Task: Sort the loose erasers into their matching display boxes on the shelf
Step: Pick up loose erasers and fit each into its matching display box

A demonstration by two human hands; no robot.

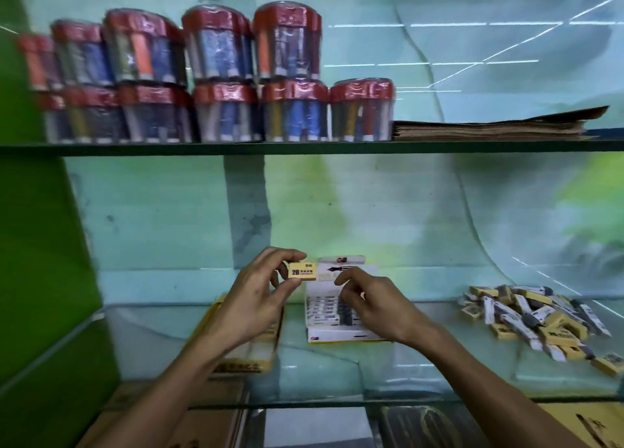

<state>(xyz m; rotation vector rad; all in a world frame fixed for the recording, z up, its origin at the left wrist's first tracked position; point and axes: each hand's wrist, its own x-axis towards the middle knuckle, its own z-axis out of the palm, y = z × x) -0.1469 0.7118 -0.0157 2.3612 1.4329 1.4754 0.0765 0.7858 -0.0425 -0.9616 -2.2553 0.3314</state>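
My left hand (257, 290) pinches a yellow 2B eraser (303, 271) between thumb and fingers, held above the glass shelf (337, 373). Below that hand lies a yellow display box (243, 363), mostly hidden by my wrist. My right hand (373, 304) hovers over a white display box (341, 312) with rows of erasers in it and an upright back flap; its fingers are curled, and whether they hold anything cannot be told. A pile of loose yellow and white erasers (537, 319) lies at the right of the shelf.
The upper shelf carries stacked clear tubs with red lids (216, 76) and a stack of brown paper (489, 128). A green wall (37, 245) bounds the left side. Cardboard boxes (169, 414) sit beneath the glass shelf.
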